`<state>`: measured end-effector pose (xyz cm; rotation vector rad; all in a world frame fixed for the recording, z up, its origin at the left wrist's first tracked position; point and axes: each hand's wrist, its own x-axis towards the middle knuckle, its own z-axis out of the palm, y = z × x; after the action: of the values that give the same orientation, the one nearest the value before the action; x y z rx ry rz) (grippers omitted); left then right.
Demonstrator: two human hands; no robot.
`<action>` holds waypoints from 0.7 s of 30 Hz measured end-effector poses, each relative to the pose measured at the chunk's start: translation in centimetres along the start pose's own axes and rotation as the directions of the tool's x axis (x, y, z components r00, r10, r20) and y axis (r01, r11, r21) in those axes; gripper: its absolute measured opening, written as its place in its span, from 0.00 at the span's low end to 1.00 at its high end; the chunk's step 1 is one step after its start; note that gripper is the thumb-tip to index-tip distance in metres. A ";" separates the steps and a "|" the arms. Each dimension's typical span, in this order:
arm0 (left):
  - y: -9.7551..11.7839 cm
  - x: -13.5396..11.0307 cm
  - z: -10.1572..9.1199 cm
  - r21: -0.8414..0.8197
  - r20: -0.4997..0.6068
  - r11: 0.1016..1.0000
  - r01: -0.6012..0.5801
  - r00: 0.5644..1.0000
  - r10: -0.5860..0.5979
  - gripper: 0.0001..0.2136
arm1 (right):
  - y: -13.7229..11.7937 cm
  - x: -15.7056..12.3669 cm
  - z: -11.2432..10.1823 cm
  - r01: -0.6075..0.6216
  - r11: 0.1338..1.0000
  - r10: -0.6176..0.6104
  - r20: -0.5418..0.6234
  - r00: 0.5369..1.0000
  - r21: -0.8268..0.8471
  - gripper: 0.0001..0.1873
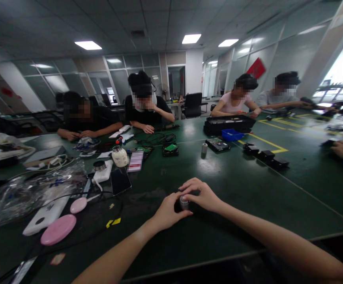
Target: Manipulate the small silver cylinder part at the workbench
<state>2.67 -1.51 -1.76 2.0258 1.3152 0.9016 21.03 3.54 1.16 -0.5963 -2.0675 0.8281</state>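
Both my hands meet over the dark green table (pixel 224 185) near its front edge. A small silvery cylinder (pixel 184 202) stands between them. My left hand (pixel 168 213) curls round it from the left, thumb along its base. My right hand (pixel 199 195) arches over its top with fingers bent down onto it. Most of the small part is hidden by my fingers.
Left of me lie a pink round disc (pixel 58 229), a pink handle (pixel 79 204), a white device (pixel 45 215), a black phone (pixel 120 180), clear plastic bags (pixel 26 189) and cables. Farther off: circuit boards (pixel 170 149), a blue bin (pixel 232 135), black boxes (pixel 266 156). Several people sit round the table.
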 end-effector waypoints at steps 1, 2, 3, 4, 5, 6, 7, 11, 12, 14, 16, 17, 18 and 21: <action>-0.1 0.0 0.0 0.000 -0.002 1.000 0.001 1.000 -0.001 0.27 | 0.0 0.0 0.0 0.001 1.000 -0.001 0.000 1.000 0.005 0.04; -0.1 0.0 0.0 0.000 -0.003 1.000 0.000 1.000 0.000 0.27 | 0.0 0.1 0.0 0.003 1.000 -0.003 0.001 1.000 0.008 0.03; -0.1 0.0 0.0 -0.002 -0.002 1.000 -0.002 1.000 0.002 0.26 | 0.0 0.1 0.0 0.006 1.000 -0.006 0.003 1.000 0.009 0.03; -0.1 0.0 0.0 -0.005 0.000 1.000 -0.004 1.000 0.004 0.26 | 0.0 0.1 0.0 0.010 1.000 -0.011 0.007 1.000 0.007 0.03; 0.0 0.0 0.0 -0.008 0.003 1.000 -0.007 1.000 0.007 0.26 | 0.0 0.1 0.0 0.016 1.000 -0.016 0.012 1.000 0.004 0.03; 0.0 0.0 0.0 -0.011 0.006 1.000 -0.009 1.000 0.009 0.25 | 0.0 0.1 0.1 0.020 1.000 -0.020 0.018 1.000 0.000 0.03; 0.0 0.0 0.0 -0.014 0.010 1.000 -0.011 1.000 0.011 0.25 | 0.0 0.0 0.1 0.023 1.000 -0.023 0.025 0.999 -0.005 0.03; 0.2 0.1 -0.1 -0.018 0.025 1.000 -0.016 1.000 0.017 0.22 | -0.1 -0.1 0.1 0.026 0.999 -0.024 0.043 0.999 -0.038 0.04; 0.2 0.1 -0.1 -0.016 0.027 1.000 -0.016 0.999 0.016 0.22 | -0.1 -0.1 0.1 0.024 0.999 -0.022 0.037 0.999 -0.046 0.05; 0.3 0.1 -0.2 -0.013 0.030 1.000 -0.013 0.999 0.013 0.22 | 0.0 -0.1 0.0 0.016 0.998 -0.016 0.010 1.000 -0.055 0.10; 0.3 0.1 -0.2 -0.012 0.035 1.000 -0.012 0.999 0.013 0.22 | 0.0 -0.2 -0.3 -0.001 0.998 0.000 -0.022 1.000 -0.057 0.15; 0.3 0.1 -0.2 -0.013 0.038 1.000 -0.013 0.999 0.014 0.21 | 0.0 -0.2 -0.4 -0.012 0.998 0.010 -0.036 0.999 -0.059 0.15; 0.3 0.1 -0.2 -0.014 0.038 1.000 -0.014 0.999 0.015 0.20 | 0.0 -0.3 -0.5 -0.021 0.998 0.018 -0.043 0.999 -0.058 0.14; 0.4 0.2 -0.3 -0.019 0.032 1.000 -0.016 0.999 0.017 0.21 | -0.2 -0.5 -0.8 -0.008 1.000 0.008 -0.007 1.000 -0.015 0.10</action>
<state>2.72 -1.47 -1.28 2.0314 1.2698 0.8816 21.93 3.37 1.49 -0.6146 -2.0674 0.8147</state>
